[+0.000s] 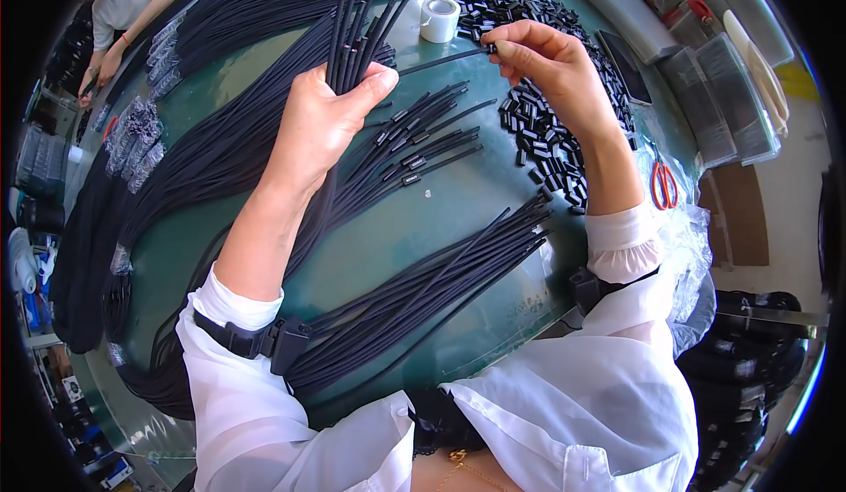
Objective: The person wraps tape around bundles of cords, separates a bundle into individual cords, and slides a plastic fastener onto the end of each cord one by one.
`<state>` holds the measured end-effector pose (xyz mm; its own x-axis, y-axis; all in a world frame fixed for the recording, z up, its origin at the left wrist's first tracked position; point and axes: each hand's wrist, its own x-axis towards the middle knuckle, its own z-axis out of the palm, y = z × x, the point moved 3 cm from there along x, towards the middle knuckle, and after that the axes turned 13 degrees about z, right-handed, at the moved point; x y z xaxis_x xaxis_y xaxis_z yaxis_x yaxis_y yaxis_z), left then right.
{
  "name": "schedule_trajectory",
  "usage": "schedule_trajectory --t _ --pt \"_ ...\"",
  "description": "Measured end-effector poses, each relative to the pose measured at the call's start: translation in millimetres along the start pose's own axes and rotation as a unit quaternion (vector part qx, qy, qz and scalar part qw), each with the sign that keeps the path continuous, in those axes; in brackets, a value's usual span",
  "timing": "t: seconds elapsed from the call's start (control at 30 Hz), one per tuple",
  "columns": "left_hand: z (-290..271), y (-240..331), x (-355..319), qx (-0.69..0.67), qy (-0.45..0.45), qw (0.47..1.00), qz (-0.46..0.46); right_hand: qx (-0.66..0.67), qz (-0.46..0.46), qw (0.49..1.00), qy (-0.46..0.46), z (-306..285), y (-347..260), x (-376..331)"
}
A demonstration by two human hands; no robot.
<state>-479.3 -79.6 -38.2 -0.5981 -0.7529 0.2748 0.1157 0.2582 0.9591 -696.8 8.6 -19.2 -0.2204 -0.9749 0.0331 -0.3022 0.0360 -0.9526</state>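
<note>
My left hand (322, 126) is closed round an upright bunch of thin black cords (352, 38), their cut ends sticking up above the fist. From beside that fist a single black cord (443, 59) runs rightward to my right hand (560, 73), whose thumb and forefinger pinch its end. A small black sleeve (491, 49) shows at those fingertips; whether it sits on the cord is hard to make out. Just below my right hand spreads a heap of short black sleeves (542, 140). Several cords with sleeves on them (414, 144) lie between my arms.
Another cord bundle (423, 285) crosses the green table (493, 338) near me. Long cord hanks (203, 131) cover the left side. Beyond the hands stands a white tape roll (439, 20). At right are a phone (624, 67), red-handled scissors (664, 184) and clear plastic containers (727, 96). A person (132, 3) works far left.
</note>
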Motion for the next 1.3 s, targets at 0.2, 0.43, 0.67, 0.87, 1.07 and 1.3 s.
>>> schedule_trajectory --t 0.2,0.43,0.67,0.87,1.07,1.3 --pt "7.7 8.2 -4.9 0.013 -0.06 0.998 -0.018 -0.139 -0.083 0.987 -0.013 44.4 -18.5 -13.0" --pt "14.7 -3.9 -3.7 0.065 -0.09 0.993 0.029 -0.088 -0.005 0.991 -0.099 55.5 -14.2 -20.2" --pt "6.1 -0.8 0.8 0.085 -0.019 0.992 0.094 -0.424 0.042 0.876 0.225 -41.7 24.8 6.7" --pt "9.6 -0.8 -4.6 -0.063 -0.048 0.996 -0.028 -0.537 0.084 0.784 0.3 -59.2 51.4 21.0" --pt "7.2 -3.4 -3.7 -0.05 -0.055 0.996 -0.055 -0.54 0.052 0.786 0.296 -58.3 60.5 21.6" --pt "7.6 -4.9 -3.0 -0.057 -0.049 0.996 -0.045 -0.092 0.093 0.975 0.181 -36.4 42.5 21.0"
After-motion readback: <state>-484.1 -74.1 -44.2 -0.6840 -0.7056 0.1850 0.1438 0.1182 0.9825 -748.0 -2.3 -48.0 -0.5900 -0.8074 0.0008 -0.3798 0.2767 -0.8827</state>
